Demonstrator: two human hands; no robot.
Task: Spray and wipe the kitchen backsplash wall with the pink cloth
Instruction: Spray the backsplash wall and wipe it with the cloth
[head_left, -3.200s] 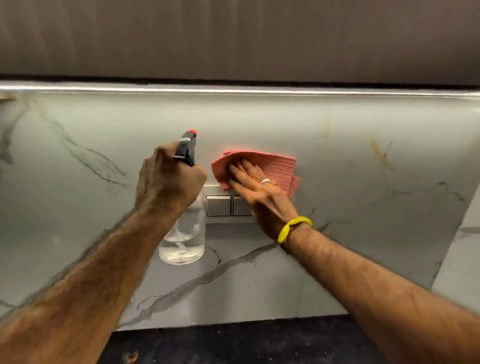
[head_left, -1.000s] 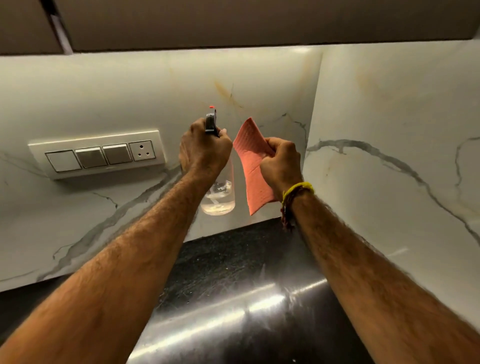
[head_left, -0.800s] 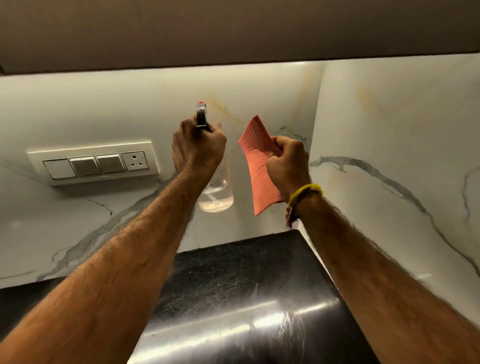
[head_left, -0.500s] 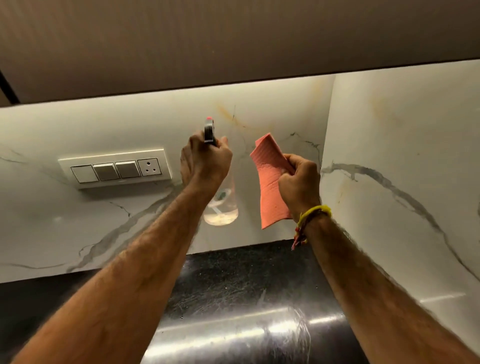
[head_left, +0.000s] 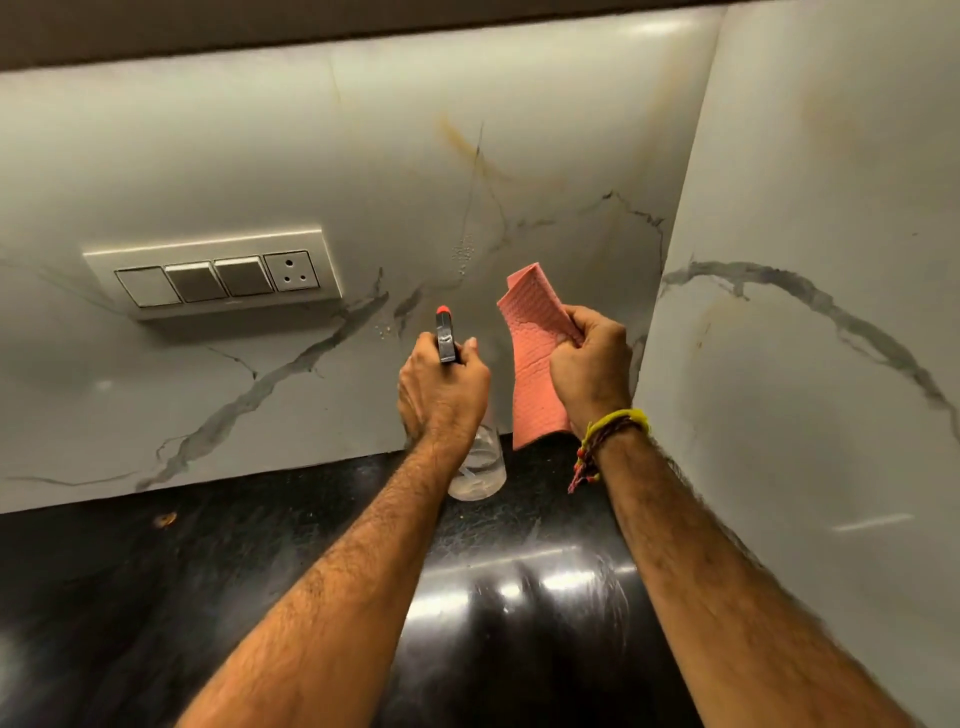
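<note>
Glossy marble-look wall (head_left: 467, 130), textured cloth (head_left: 530, 353), clear plastic btl (head_left: 480, 467), polished blk counter (head_left: 208, 561)

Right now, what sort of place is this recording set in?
Most likely a home kitchen corner: a marble-look backsplash, a glossy black countertop beneath it, a wall switch panel with a socket, and dark cabinet undersides above.

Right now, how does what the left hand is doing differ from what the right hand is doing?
The left hand grips a clear spray bottle with its nozzle aimed at the backsplash; the right hand pinches a pink cloth that hangs clear of the wall. The right wrist wears bands; the left wrist is bare. Both are raised near the corner.
</note>
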